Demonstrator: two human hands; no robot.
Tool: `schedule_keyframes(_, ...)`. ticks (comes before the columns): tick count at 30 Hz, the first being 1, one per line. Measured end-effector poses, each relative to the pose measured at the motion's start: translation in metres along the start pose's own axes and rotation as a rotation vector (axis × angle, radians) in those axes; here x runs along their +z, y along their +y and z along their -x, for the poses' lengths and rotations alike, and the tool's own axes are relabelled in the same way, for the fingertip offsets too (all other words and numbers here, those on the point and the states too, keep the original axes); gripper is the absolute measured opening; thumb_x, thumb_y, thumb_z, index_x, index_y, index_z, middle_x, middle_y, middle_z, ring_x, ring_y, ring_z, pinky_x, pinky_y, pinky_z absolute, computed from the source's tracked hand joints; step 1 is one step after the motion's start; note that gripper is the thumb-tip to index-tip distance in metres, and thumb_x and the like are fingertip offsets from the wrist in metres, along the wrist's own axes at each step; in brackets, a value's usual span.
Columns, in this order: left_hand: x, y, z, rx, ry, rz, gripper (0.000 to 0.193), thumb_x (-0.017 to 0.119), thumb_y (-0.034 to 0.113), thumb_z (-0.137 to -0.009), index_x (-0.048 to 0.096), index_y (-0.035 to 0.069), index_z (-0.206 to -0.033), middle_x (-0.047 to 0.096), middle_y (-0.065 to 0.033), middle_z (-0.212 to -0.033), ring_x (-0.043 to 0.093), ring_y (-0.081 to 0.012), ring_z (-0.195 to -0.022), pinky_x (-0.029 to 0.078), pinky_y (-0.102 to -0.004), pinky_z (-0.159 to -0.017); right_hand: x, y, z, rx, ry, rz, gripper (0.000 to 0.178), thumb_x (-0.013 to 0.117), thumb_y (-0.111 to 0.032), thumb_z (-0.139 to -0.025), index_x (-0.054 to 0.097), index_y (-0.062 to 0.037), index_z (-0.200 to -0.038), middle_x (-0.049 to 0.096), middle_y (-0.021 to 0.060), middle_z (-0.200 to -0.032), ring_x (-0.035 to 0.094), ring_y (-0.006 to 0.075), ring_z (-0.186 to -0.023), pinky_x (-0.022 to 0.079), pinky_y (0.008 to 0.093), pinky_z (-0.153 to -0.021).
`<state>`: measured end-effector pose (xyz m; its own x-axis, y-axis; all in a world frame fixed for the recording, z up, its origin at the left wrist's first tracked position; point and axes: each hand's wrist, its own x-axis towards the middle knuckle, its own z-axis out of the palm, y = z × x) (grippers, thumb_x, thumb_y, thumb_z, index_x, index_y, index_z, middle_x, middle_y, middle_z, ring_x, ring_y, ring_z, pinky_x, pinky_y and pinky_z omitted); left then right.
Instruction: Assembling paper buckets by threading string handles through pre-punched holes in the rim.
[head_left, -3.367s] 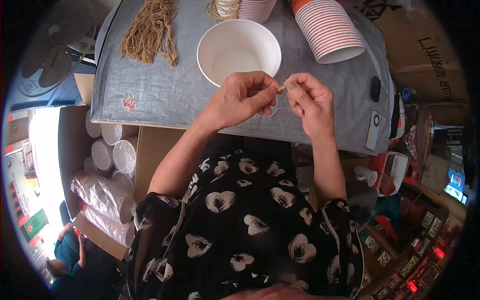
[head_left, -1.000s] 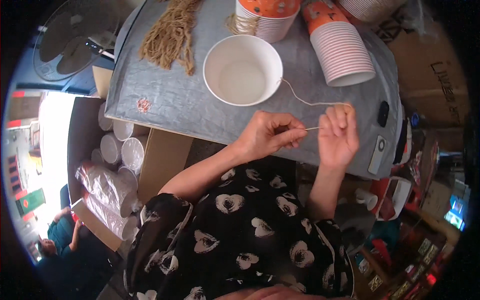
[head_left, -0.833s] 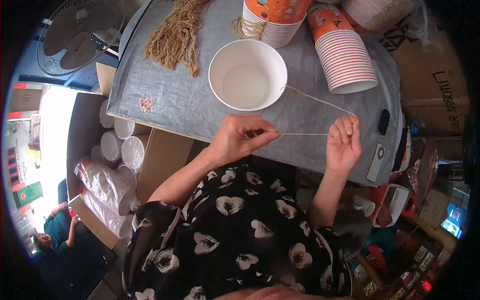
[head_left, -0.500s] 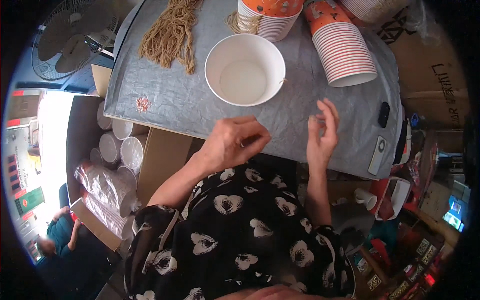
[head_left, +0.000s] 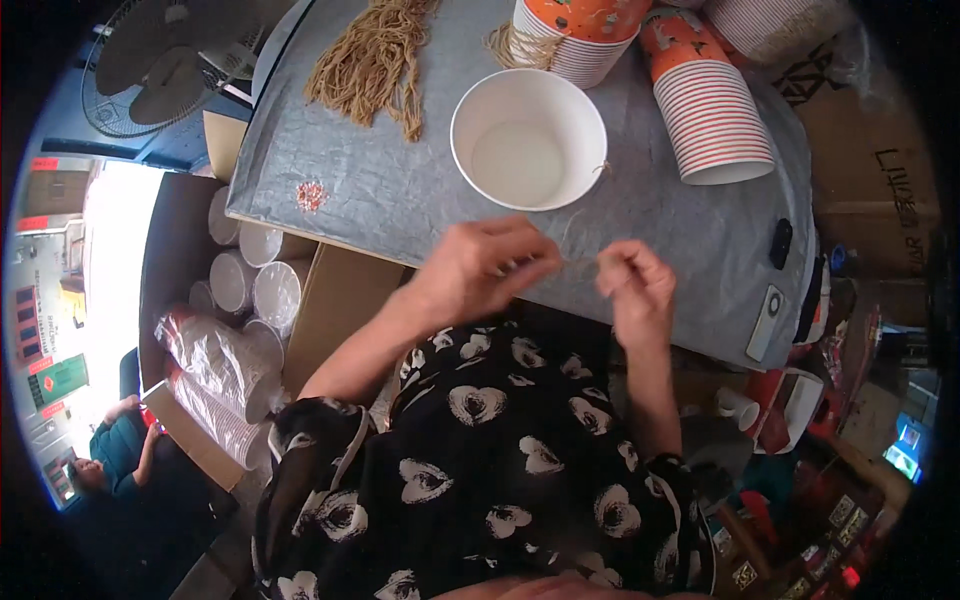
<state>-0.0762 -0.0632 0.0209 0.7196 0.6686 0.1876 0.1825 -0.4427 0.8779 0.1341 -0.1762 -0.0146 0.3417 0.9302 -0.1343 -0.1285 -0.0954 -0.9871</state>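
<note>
Just in front of the table's near edge, my left hand [head_left: 490, 266] is closed in a pinch, slightly blurred. Facing it a short way to the right, my right hand [head_left: 640, 290] also has its fingertips pressed together. Whatever lies between the fingers is too small or blurred to make out. Beyond both hands stands a white paper bucket [head_left: 580, 130], its open mouth toward me. A bit of twine [head_left: 603, 167] shows at its right rim. Neither hand touches the bucket. A bundle of brown twine [head_left: 372, 70] lies on the far left of the table.
Nested orange-and-white paper buckets [head_left: 712, 115] lie at the right, with another stack [head_left: 578, 45] behind the white one. Small scraps [head_left: 311, 196] lie on the grey table cover [head_left: 390, 180]. A carton [head_left: 345, 295] of wrapped buckets stands left; a person [head_left: 125, 450] sits beyond.
My right hand has come in toward the left one, and its raised fingers have closed into a pinch. The left hand stays pinched. The whole view has shifted slightly.
</note>
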Motion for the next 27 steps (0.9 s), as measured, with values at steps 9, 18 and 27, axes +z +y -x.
schedule_keyframes(9,-0.045,-0.046,-0.016,0.187,0.179,-0.636,0.022,0.080,0.016,-0.077,0.069,0.015,-0.096,0.064,0.0033,-0.124,0.065,-0.0190,-0.095,0.059,-0.0341,-0.074,-0.007,-0.103,-0.098,-0.774,0.414,0.484,0.011,0.069,-0.005,-0.094,0.072,0.0008,-0.102,0.069,-0.0008,-0.085,0.062,0.0062,-0.078,0.051,0.0225,-0.073)
schedule_keyframes(18,-0.047,-0.025,-0.033,0.166,0.018,-0.648,0.046,0.082,0.026,-0.078,0.068,0.012,-0.119,0.061,-0.0033,-0.136,0.066,-0.0262,-0.111,0.057,-0.0373,-0.088,0.057,-0.043,-0.112,-0.348,-0.217,0.321,0.011,0.068,-0.009,-0.094,0.071,0.0019,-0.097,0.071,0.0020,-0.084,0.062,0.0067,-0.076,0.051,0.0252,-0.069)
schedule_keyframes(27,-0.054,-0.053,-0.035,0.310,-0.034,-0.581,0.031,0.081,0.015,-0.076,0.065,0.005,-0.100,0.065,-0.0057,-0.123,0.064,-0.0284,-0.107,0.057,-0.0390,-0.083,0.050,-0.027,-0.088,-0.147,-0.311,0.447,0.011,0.068,-0.008,-0.091,0.069,0.0032,-0.090,0.068,0.0051,-0.074,0.060,0.0087,-0.067,0.050,0.0267,-0.063)
